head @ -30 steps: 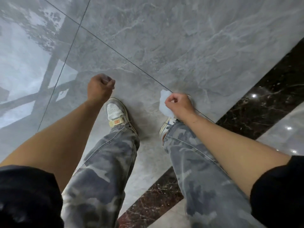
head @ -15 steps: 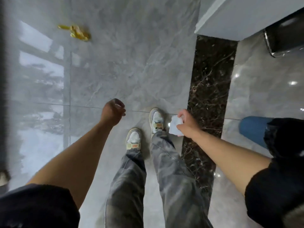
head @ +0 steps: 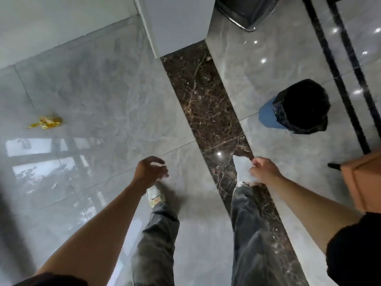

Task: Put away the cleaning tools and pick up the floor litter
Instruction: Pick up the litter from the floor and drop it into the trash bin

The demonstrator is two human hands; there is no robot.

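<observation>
My right hand (head: 262, 171) pinches a crumpled white paper (head: 242, 169) and holds it above the dark marble strip, in front of my right leg. My left hand (head: 150, 170) hangs empty over my left shoe, fingers loosely spread. A crumpled yellow wrapper (head: 46, 122) lies on the grey floor far to the left. A blue bin (head: 268, 116) lined with a black bag (head: 301, 106) stands on the floor ahead and to the right of my right hand.
A white wall corner (head: 175, 23) juts in at the top centre. Behind it on the right stands a dark shiny-rimmed container (head: 245, 11). An orange-brown piece of furniture (head: 365, 182) reaches in at the right edge. A dark marble strip (head: 206, 104) crosses the glossy grey floor.
I have turned and stepped toward the right; the bin, wall corner and wrapper came into view. My left fist has opened. My right hand kept hold of the white paper.
</observation>
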